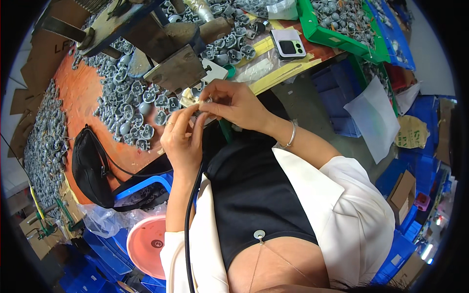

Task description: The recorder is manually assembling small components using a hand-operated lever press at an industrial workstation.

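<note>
My left hand (pixel 183 139) and my right hand (pixel 237 105) meet at the table's near edge, fingertips pinched together. Whatever small piece they hold is mostly covered by the fingers, so its kind cannot be told. Just beyond the fingertips is a cream-coloured piece (pixel 187 97), beneath a bench press with a flat metal plate (pixel 177 71). Many small grey plastic parts (pixel 128 105), some rounded and some hollow, lie heaped left of my hands and behind the press.
The orange tabletop (pixel 80 97) carries a black bag (pixel 89 168) at its near left. A phone (pixel 289 45) lies at right, beside a green crate (pixel 312 30) full of grey parts. Below are a pink basin (pixel 139 244) and blue crates (pixel 332 105). A black cable (pixel 187 239) hangs alongside my left arm.
</note>
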A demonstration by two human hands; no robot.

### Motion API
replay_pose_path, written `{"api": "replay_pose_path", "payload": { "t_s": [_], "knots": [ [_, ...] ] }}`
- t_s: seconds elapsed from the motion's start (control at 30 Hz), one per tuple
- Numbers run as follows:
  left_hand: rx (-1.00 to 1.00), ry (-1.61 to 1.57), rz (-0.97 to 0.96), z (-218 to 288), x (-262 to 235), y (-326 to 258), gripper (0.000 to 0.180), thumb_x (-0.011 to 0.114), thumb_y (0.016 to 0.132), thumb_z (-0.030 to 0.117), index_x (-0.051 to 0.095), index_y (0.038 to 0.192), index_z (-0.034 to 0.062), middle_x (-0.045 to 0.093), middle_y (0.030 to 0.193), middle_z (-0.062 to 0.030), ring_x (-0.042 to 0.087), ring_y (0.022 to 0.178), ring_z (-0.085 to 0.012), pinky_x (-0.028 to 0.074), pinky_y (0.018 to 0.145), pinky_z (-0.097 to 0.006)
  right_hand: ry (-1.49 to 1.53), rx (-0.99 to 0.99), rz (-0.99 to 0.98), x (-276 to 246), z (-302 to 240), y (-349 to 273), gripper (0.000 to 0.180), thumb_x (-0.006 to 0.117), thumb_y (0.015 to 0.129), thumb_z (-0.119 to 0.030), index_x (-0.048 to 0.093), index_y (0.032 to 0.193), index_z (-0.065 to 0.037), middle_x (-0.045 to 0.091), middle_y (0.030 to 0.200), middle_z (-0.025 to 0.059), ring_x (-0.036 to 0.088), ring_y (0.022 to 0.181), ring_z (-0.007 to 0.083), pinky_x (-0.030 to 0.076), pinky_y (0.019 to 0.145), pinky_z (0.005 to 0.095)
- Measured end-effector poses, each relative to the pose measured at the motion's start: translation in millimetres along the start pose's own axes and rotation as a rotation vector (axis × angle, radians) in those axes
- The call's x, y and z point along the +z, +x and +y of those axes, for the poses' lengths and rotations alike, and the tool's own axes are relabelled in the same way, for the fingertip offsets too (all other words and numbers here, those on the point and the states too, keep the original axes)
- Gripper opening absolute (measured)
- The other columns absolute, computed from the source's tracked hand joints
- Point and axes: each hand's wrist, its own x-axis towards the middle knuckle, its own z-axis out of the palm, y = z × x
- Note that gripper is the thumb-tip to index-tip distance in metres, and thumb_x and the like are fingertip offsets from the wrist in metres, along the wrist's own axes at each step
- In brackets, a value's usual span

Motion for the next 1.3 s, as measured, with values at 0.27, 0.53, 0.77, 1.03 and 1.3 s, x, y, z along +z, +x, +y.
{"api": "replay_pose_path", "payload": {
  "t_s": [0.27, 0.53, 0.77, 1.03, 1.3],
  "knots": [
    [0.114, 0.170, 0.123, -19, 13, 18, 0.019, 0.072, 0.079, 0.007, 0.066, 0.096, 0.0022, 0.060, 0.077, -0.0060, 0.053, 0.058, -0.0116, 0.041, 0.053, -0.025, -0.783, -0.218, 0.338, 12, 9, 0, 0.027, 0.064, 0.080, -0.017, 0.059, 0.105, -0.008, 0.060, 0.058, 0.0089, 0.061, 0.056, 0.0296, 0.045, 0.052, 0.0413],
    [0.136, 0.098, 0.014, -24, 1, 23, 0.019, 0.072, 0.076, 0.004, 0.069, 0.094, 0.0069, 0.050, 0.071, -0.0071, 0.045, 0.056, -0.0165, 0.037, 0.051, -0.031, -0.948, -0.261, 0.401, -9, -18, 3, 0.019, 0.066, 0.081, -0.016, 0.063, 0.096, -0.006, 0.062, 0.063, 0.0085, 0.061, 0.054, 0.0235, 0.046, 0.050, 0.0321],
    [0.140, 0.119, 0.109, -5, 22, 19, 0.014, 0.072, 0.075, 0.004, 0.068, 0.089, 0.0046, 0.054, 0.074, -0.0116, 0.053, 0.064, -0.0269, 0.039, 0.056, -0.036, 0.188, -0.284, 0.062, -88, -95, 118, 0.028, 0.054, 0.093, -0.019, 0.058, 0.108, 0.005, 0.060, 0.077, 0.0039, 0.056, 0.065, 0.0102, 0.046, 0.059, 0.0255],
    [0.168, 0.196, 0.137, 6, 25, 21, 0.017, 0.073, 0.074, 0.005, 0.068, 0.090, 0.0045, 0.053, 0.073, -0.0107, 0.053, 0.063, -0.0246, 0.040, 0.057, -0.035, -0.363, -1.030, 0.370, -22, -115, -1, 0.015, 0.069, 0.082, -0.015, 0.059, 0.087, -0.004, 0.062, 0.076, 0.0061, 0.062, 0.074, 0.0191, 0.050, 0.073, 0.0333],
    [0.129, 0.603, -0.075, -2, 1, 22, 0.021, 0.067, 0.083, 0.024, 0.063, 0.080, 0.0034, 0.062, 0.074, -0.0145, 0.062, 0.066, -0.0337, 0.047, 0.057, -0.041, -0.689, -0.990, 0.040, -78, -149, -12, 0.027, 0.081, 0.069, -0.017, 0.067, 0.089, -0.006, 0.065, 0.090, 0.0065, 0.061, 0.090, 0.0210, 0.049, 0.078, 0.0310]
  ]
}}
